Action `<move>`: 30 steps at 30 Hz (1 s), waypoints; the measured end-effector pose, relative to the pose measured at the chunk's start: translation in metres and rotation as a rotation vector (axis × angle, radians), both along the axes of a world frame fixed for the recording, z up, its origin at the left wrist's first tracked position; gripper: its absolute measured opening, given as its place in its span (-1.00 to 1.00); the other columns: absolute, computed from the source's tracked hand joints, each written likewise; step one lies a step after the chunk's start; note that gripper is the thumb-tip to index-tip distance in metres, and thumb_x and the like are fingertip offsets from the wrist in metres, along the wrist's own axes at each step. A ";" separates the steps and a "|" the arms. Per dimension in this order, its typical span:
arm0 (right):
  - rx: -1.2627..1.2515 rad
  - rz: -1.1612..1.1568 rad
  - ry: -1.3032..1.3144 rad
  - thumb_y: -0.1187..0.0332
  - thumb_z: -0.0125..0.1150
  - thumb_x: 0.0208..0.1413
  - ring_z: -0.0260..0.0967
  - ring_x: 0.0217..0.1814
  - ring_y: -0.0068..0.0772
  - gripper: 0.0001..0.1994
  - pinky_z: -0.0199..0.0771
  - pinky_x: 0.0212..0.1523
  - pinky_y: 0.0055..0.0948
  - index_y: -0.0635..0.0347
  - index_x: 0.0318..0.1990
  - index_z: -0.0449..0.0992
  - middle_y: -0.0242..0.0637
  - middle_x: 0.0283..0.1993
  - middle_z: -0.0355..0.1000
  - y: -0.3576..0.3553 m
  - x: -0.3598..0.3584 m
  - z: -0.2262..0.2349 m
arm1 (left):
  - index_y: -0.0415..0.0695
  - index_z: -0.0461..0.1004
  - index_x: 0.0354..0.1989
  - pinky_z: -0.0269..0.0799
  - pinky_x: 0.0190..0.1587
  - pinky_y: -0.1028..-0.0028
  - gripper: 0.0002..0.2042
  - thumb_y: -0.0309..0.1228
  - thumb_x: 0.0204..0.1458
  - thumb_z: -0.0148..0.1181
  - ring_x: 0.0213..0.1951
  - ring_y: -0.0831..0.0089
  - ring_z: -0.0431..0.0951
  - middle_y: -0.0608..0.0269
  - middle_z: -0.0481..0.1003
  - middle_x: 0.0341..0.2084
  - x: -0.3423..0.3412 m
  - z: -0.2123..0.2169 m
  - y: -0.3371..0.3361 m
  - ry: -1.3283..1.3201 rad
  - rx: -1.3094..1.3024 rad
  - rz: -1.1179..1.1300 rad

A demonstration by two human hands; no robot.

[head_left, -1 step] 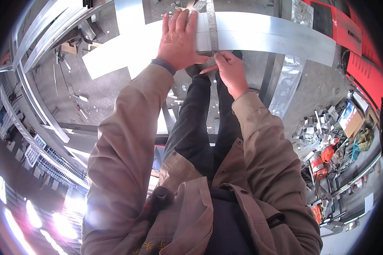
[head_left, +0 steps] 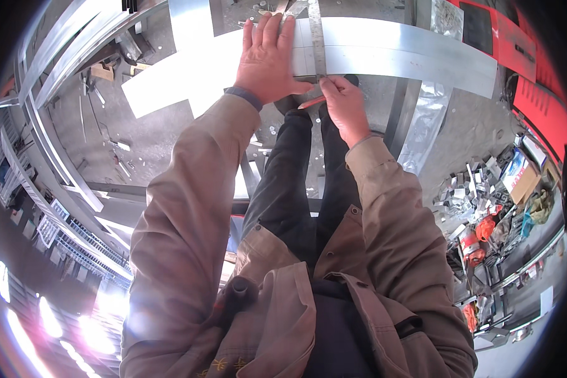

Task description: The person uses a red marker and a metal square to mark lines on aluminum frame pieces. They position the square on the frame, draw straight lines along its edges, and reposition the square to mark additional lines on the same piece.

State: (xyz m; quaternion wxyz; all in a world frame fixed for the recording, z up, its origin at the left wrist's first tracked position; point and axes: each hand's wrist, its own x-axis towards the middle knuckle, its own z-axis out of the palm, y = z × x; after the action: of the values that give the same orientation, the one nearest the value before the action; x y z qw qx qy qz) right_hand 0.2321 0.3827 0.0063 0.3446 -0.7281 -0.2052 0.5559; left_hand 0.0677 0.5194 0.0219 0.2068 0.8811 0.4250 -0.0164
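A: Entry, head view. Left hand [head_left: 268,60]?

B: Flat, palm down, fingers spread and pointing to 12 o'clock, pressed on the long metal strip [head_left: 409,60]. Not gripping anything; it is open and bearing down on the sheet. Its thumb lies out to 3 o'clock, toward the steel ruler [head_left: 315,34].

A: Ruler position?

B: Laid across the strip, running roughly 12 to 6 o'clock, just at 3 o'clock of the left hand. Whether the thumb touches it, cannot tell.

A: Right hand [head_left: 345,107]?

B: Closed around a red pencil [head_left: 312,102]. The pencil's free end points to 9 o'clock, below the near edge of the strip. The fingertips sit at the lower end of the ruler. The tip of the pencil is hidden by the fingers.

A: The two hands relative to each other?

B: Close together, right hand at 4 o'clock of the left, not touching as far as can be seen.

A: Strip location?

B: Top of frame, spanning from 10 o'clock to 2 o'clock, lying over a second sheet [head_left: 192,38] that crosses it at the left. What carries it is not visible.

A: Surroundings?

B: Tan jacket sleeves, dark trousers below the hands. Concrete floor [head_left: 151,142] with small scraps. Metal offcuts heap [head_left: 469,183] at 3 o'clock. Red machine [head_left: 542,94] at 2 o'clock.
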 end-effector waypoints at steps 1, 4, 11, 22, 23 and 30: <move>-0.031 -0.019 0.031 0.16 0.27 0.46 0.38 -0.31 -0.53 -0.65 0.40 -0.19 -0.37 0.36 -0.10 0.72 -0.37 -0.39 0.52 -0.002 0.006 -0.001 | -0.23 0.00 0.69 -0.28 0.73 -0.20 0.43 0.23 -0.30 0.74 0.68 -0.12 -0.01 -0.14 0.12 0.60 0.006 -0.001 -0.001 -0.007 0.006 -0.003; -0.080 -0.058 0.082 0.24 0.33 0.49 0.32 -0.18 -0.68 -0.72 0.34 -0.10 -0.50 0.35 -0.04 0.74 -0.55 -0.26 0.53 -0.005 0.024 -0.006 | -0.24 0.01 0.69 -0.28 0.73 -0.20 0.43 0.25 -0.30 0.73 0.68 -0.13 -0.01 -0.14 0.12 0.59 0.021 -0.004 -0.005 -0.034 0.015 -0.004; -0.066 -0.052 0.039 0.25 0.33 0.49 0.34 -0.17 -0.67 -0.72 0.38 -0.10 -0.49 0.36 -0.03 0.74 -0.53 -0.25 0.55 -0.009 0.035 -0.006 | -0.25 0.01 0.69 -0.28 0.73 -0.18 0.43 0.26 -0.29 0.71 0.68 -0.12 -0.01 -0.15 0.12 0.59 0.034 -0.005 -0.006 -0.042 0.017 -0.016; -0.028 -0.033 -0.008 0.24 0.33 0.49 0.35 -0.20 -0.65 -0.70 0.39 -0.12 -0.48 0.37 -0.04 0.74 -0.50 -0.28 0.55 -0.008 0.035 -0.004 | -0.28 0.03 0.67 -0.26 0.73 -0.15 0.41 0.24 -0.29 0.73 0.66 -0.12 0.03 -0.18 0.13 0.58 0.033 -0.006 -0.006 -0.042 0.010 -0.004; -0.026 -0.015 -0.024 0.20 0.29 0.47 0.42 -0.21 -0.54 -0.67 0.44 -0.10 -0.40 0.36 -0.04 0.74 -0.38 -0.29 0.58 -0.008 0.035 -0.005 | -0.28 0.04 0.66 -0.26 0.73 -0.15 0.41 0.23 -0.29 0.73 0.66 -0.13 0.03 -0.18 0.13 0.57 0.033 -0.007 -0.006 -0.051 0.014 -0.004; -0.022 -0.006 -0.047 0.12 0.21 0.44 0.52 -0.29 -0.37 -0.60 0.49 -0.14 -0.26 0.37 -0.09 0.73 -0.23 -0.42 0.54 -0.006 0.034 0.000 | -0.31 0.05 0.65 -0.26 0.73 -0.18 0.40 0.23 -0.30 0.73 0.65 -0.16 0.02 -0.21 0.13 0.55 0.034 -0.006 -0.005 -0.048 0.010 -0.013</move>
State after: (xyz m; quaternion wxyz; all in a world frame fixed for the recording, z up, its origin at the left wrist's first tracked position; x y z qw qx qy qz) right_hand 0.2658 0.3766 0.0062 0.3334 -0.7452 -0.2050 0.5400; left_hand 0.1018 0.5141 0.0157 0.2122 0.8851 0.4141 0.0055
